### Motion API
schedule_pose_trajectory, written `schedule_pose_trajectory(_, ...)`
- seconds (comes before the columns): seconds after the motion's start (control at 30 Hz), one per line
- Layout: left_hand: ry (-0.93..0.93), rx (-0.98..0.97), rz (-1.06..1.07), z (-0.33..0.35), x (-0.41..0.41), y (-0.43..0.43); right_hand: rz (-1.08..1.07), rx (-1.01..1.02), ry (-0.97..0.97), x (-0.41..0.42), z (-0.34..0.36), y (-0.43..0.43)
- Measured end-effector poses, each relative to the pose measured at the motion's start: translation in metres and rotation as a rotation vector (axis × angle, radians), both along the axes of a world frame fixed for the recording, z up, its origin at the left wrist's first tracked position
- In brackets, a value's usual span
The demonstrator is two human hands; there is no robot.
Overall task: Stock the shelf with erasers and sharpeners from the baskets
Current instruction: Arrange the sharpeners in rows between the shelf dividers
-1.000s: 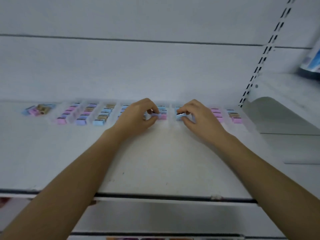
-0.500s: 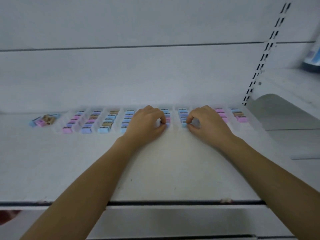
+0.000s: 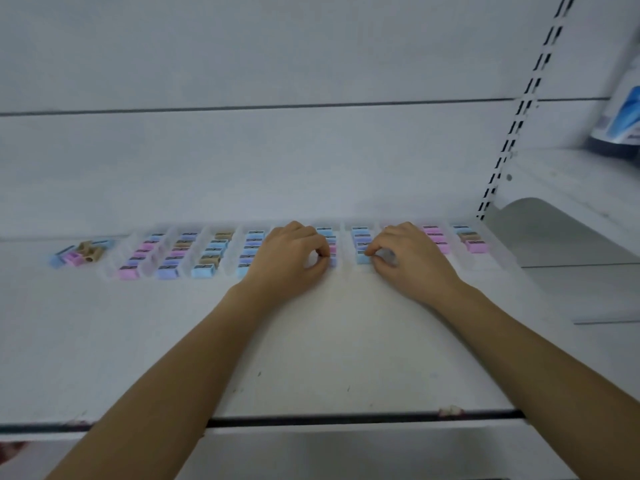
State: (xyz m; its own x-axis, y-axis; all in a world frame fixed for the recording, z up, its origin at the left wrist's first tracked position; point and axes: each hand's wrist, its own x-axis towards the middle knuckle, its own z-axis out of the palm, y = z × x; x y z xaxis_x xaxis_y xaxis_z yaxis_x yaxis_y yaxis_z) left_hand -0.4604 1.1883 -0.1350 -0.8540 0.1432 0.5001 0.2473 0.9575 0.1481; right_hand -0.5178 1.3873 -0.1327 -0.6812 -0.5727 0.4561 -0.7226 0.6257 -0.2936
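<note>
Rows of sharpeners (image 3: 212,252) are set in clear dividers (image 3: 153,259) at the back of the white shelf (image 3: 311,341). The front blue sharpener (image 3: 362,259) of one row is pinched by the right hand (image 3: 414,259). The left hand (image 3: 287,259) is curled at the neighbouring row's front, where a grip cannot be told.

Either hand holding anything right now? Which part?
Right hand pinches the front blue piece of its row at its right end. Left hand pinches at the neighbouring row; what it holds is hidden.
</note>
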Motion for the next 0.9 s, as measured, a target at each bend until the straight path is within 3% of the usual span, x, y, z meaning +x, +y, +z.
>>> schedule_pose_trajectory(0.37,-0.035,-0.043,0.028,-0.002,-0.004,-0.005,-0.018,0.037,0.007,0.000,-0.002,0.000)
schedule_pose_trajectory(0.7,0.061,-0.016,0.066,0.019,0.000,-0.015,0.024,-0.101,0.046,0.005,0.010,0.000)
schedule_pose_trajectory(0.9,0.013,-0.125,0.088,0.072,0.020,-0.052,0.131,0.033,0.044,0.028,0.036,-0.031)
